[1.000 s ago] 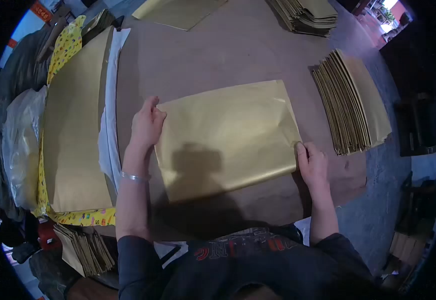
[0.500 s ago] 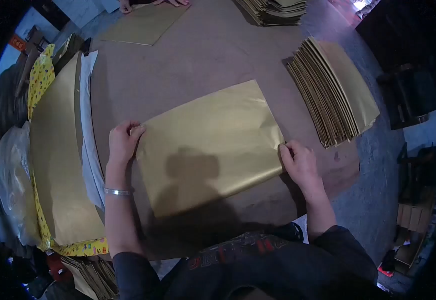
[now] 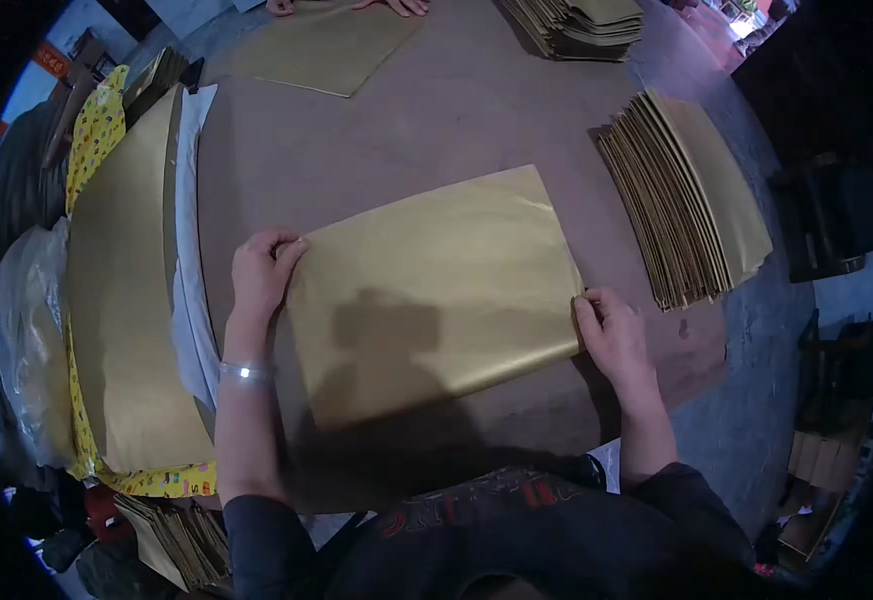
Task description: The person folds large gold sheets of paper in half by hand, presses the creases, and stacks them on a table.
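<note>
Red lettering is seen across the dark shirt (image 3: 497,510) at the bottom edge, but it is too cut off and distorted to be read. A small pattern is printed on the yellow cloth (image 3: 92,130) at the left; no words can be made out in it.

A gold paper sheet (image 3: 432,290) is laid flat in the middle of the brown worktop (image 3: 437,120). Its left edge is pinched by the left hand (image 3: 262,272), fingers curled over the near upper corner; a silver bangle (image 3: 245,372) is worn on that wrist. Its right edge is gripped low down by the right hand (image 3: 609,335), with fingers bent and thumb pressed against the paper's margin. Both hands are partly closed on the sheet, not spread.

A large stack of gold sheets (image 3: 122,290) is kept to the left on white paper, well apart from a fanned pile of folded gold sheets (image 3: 687,195) at the right. Another folded pile (image 3: 582,22) is placed at the far edge. At the top, a further gold sheet (image 3: 332,50) is touched by another person's hands (image 3: 397,6).
</note>
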Motion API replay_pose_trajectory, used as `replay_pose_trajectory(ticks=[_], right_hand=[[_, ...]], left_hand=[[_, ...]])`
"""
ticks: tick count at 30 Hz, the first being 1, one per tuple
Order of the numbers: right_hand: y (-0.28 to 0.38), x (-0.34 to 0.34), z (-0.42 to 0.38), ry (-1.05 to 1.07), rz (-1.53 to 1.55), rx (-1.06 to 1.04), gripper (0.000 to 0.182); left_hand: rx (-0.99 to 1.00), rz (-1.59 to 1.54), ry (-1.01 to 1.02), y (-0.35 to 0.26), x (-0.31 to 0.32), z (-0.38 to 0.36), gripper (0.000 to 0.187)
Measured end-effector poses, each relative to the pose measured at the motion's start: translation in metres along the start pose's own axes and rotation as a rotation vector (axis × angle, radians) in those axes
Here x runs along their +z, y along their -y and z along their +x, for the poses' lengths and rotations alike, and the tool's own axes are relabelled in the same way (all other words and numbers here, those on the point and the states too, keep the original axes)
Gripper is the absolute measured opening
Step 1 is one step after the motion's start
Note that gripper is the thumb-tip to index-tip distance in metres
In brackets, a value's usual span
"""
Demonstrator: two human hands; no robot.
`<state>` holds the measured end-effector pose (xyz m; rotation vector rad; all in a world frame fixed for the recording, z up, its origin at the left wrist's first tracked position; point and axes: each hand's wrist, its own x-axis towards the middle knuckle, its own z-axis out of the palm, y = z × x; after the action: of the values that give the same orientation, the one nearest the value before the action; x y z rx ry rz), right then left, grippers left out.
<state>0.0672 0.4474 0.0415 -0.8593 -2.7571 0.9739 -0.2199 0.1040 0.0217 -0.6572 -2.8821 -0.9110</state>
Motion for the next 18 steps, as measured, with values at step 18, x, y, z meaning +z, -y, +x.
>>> replay_pose_trajectory(ticks=[18], right_hand=[[0.001, -0.0022, 0.0012, 0.007, -0.084, -0.049, 0.022]], left_hand=[[0.014, -0.062, 0.008, 0.0058, 0.0013, 0.0015, 0.024]])
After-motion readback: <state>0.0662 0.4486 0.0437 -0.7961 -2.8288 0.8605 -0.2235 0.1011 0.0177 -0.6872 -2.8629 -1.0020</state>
